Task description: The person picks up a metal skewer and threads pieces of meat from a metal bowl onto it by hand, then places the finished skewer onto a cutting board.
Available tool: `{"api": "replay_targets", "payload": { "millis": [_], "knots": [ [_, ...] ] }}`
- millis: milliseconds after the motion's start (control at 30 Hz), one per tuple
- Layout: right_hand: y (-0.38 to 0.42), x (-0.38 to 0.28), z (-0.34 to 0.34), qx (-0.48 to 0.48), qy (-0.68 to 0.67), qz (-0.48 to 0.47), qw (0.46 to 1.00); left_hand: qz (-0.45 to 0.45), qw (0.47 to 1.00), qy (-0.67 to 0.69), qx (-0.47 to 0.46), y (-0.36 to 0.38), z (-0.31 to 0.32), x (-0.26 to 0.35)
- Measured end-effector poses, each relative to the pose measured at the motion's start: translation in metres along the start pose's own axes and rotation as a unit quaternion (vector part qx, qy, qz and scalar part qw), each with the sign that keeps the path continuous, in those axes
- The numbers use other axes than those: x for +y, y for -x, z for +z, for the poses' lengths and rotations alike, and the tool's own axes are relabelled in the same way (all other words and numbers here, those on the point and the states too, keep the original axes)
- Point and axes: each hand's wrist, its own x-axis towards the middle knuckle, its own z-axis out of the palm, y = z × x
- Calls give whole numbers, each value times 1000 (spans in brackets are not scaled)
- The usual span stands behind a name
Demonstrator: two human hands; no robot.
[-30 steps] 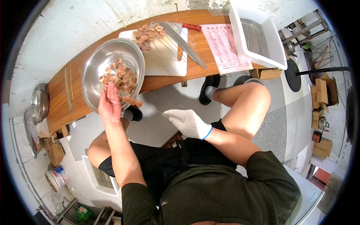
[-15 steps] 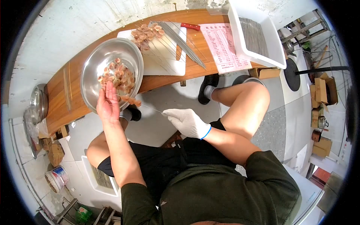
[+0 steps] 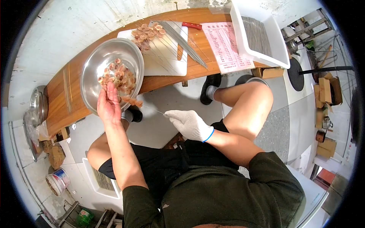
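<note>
My left hand (image 3: pixel 109 104), bare and palm up, lies over the near rim of a steel bowl (image 3: pixel 90 68), its fingers stretched out against the small pinkish-brown meat pieces (image 3: pixel 123 78) inside. Whether a piece sits at its fingertips is hard to tell. In a white knitted glove, my right hand (image 3: pixel 190 124) is closed on the rear end of a thin metal skewer (image 3: pixel 154 110). Several meat pieces (image 3: pixel 132 101) are threaded near the skewer's front part, just right of my left palm. The tip is close to the left fingers.
Loaded skewers (image 3: pixel 148 34) and bare metal skewers (image 3: pixel 182 43) lie on a white cutting board (image 3: pixel 161 70). Beyond are a red knife handle (image 3: pixel 192 26), a printed pink sheet (image 3: pixel 224 45) and a white bin (image 3: pixel 279 57) of skewers. Steel bowls (image 3: pixel 40 106) stand at the table's left end.
Both hands and the skewer stay almost in place. The view has shifted very slightly, so the table and bowl appear a little further left and up.
</note>
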Motion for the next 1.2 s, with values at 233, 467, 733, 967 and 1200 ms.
{"api": "replay_targets", "payload": {
  "millis": [233,467,733,967,1200],
  "knots": [
    [1,4,2,17,-9,-25,999,14,1000,-20,18,6,10,-3],
    [1,3,3,20,22,-34,999,18,999,-42,19,5,11,-4],
    [-1,6,7,42,11,-55,998,5,999,-41,25,7,12,-5],
    [-5,8,8,39,7,-52,998,4,999,-28,19,8,13,-8],
    [-6,11,12,35,-5,-50,998,3,999,-50,20,18,22,-16]
  ]
}}
